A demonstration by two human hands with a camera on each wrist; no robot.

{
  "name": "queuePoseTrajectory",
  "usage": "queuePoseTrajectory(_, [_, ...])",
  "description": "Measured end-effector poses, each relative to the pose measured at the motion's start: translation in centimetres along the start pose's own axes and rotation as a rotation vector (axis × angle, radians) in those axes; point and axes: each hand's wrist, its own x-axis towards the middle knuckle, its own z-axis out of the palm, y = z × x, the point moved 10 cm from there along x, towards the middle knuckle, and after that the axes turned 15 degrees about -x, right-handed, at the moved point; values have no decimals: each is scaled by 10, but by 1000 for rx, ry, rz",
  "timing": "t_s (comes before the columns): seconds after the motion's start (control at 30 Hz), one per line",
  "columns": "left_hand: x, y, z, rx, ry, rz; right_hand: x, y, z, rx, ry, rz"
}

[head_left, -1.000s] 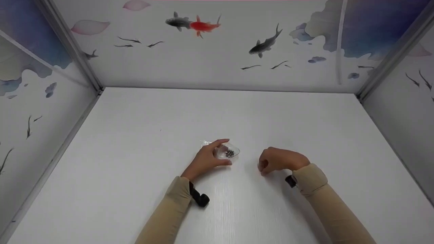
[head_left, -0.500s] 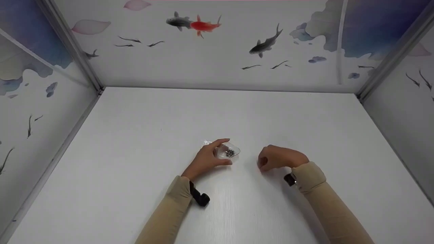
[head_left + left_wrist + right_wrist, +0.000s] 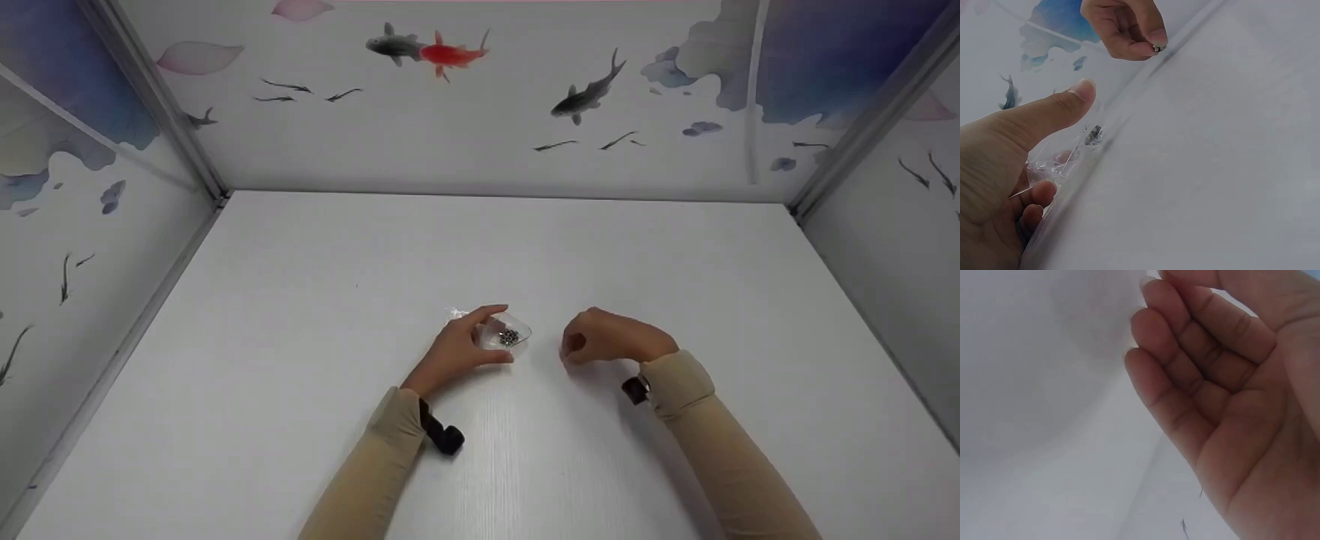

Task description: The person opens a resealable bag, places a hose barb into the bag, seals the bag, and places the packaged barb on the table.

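Observation:
My left hand [image 3: 454, 354] rests on the table with thumb and fingers curled round a clear plastic bag [image 3: 519, 327]. The bag's crinkled film [image 3: 1053, 167] shows between the fingers in the left wrist view. Several small shiny metal pieces [image 3: 508, 337] lie together in the bag; their exact kind is too small to tell. To the right of the bag, apart from it, is my right hand [image 3: 611, 336]. Its thumb and forefinger pinch a tiny silvery metal piece [image 3: 1158, 49], seen in the left wrist view. In the right wrist view the pinching fingertips are cut off at the top.
A white table [image 3: 360, 247] spreads around both hands. Upright panels with painted fish stand at the back [image 3: 480, 150], the left [image 3: 112, 247] and the right [image 3: 892, 217]. A tiny dark speck [image 3: 356, 286] lies left of the bag.
My right hand has moved a little left and away from me, nearer to the bag, its fingers still pinched. The left hand and the bag have stayed in place.

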Motion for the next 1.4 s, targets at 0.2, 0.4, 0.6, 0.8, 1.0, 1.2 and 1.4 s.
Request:
queuePoseTrajectory(0.2, [0, 0, 0, -16, -3, -1, 3, -9, -11, 35, 38, -42])
queuePoseTrajectory(0.4, [0, 0, 0, -23, 0, -9, 8, -15, -19, 43, 75, -57])
queuePoseTrajectory(0.6, [0, 3, 0, -14, 0, 7, 12, -24, -30, 35, 142, -94])
queuePoseTrajectory(0.8, [0, 4, 0, -18, 3, 8, 14, -31, -36, 66, 180, -126])
queuePoseTrajectory(1.0, [-1, 3, 1, -13, -3, -1, 19, -39, -39, 55, 204, -157])
queuePoseTrajectory(1.2, [-1, 4, 1, -22, -7, 0, 22, -48, -43, 48, 245, -200])
queuePoseTrajectory(1.4, [-1, 4, 1, -4, -12, 7, 27, -53, -44, 57, 262, -216])
